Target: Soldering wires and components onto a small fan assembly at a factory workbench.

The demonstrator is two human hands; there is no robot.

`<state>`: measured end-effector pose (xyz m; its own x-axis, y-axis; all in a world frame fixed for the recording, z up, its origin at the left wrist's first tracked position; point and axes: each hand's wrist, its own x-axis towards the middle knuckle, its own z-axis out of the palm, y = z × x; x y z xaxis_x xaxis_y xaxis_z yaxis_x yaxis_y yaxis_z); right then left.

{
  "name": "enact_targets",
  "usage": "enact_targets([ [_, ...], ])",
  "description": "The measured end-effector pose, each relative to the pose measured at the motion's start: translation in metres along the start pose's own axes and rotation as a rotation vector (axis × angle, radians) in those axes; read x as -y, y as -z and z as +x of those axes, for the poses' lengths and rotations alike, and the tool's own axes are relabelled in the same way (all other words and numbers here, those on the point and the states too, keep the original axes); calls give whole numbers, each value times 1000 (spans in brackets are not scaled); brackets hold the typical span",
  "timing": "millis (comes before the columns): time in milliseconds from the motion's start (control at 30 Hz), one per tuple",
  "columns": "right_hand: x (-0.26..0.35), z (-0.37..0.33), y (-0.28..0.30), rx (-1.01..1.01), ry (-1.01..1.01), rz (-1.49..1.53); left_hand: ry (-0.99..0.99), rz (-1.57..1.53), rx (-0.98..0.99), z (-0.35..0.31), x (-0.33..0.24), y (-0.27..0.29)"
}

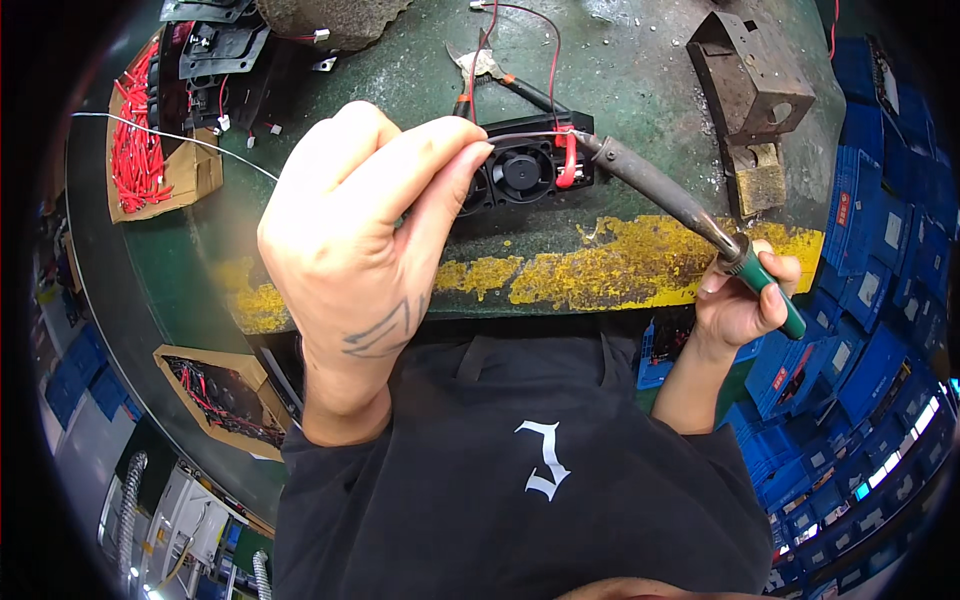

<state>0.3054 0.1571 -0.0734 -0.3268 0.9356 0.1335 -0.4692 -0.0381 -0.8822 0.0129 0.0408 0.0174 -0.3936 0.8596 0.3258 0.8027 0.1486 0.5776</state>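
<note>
Between the thumb and forefinger of my left hand [365,205] is a thin solder wire [235,157], pinched so that its end points right, over a black fan unit [522,173]. My right hand [738,308] grips the green handle of a soldering iron [660,188]. The iron's tip meets the far right corner of the fan unit, close to the solder end and a short red wire [570,162]. Part of the unit is hidden behind my left fingers. Dark red leads [557,70] run up from it.
Orange-handled pliers [510,80] lie just beyond the fan unit. A rusty metal box [750,85] stands right, above a worn block [760,185]. At left are a cardboard box of red pieces [140,150] and black housings [215,45]. Blue crates [850,210] fill the right side.
</note>
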Motion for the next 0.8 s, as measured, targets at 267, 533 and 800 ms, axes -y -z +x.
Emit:
enact_targets([
  [267, 0, 0, 1, -22, -7, -8, 0, -9, 4, 0, 1, -1],
  [533, -1, 1, 2, 9, -2, -5, 1, -1, -11, -1, 1, -5],
  [800, 0, 1, 1, 20, -5, 0, 16, -10, -2, 0, -1, -5],
])
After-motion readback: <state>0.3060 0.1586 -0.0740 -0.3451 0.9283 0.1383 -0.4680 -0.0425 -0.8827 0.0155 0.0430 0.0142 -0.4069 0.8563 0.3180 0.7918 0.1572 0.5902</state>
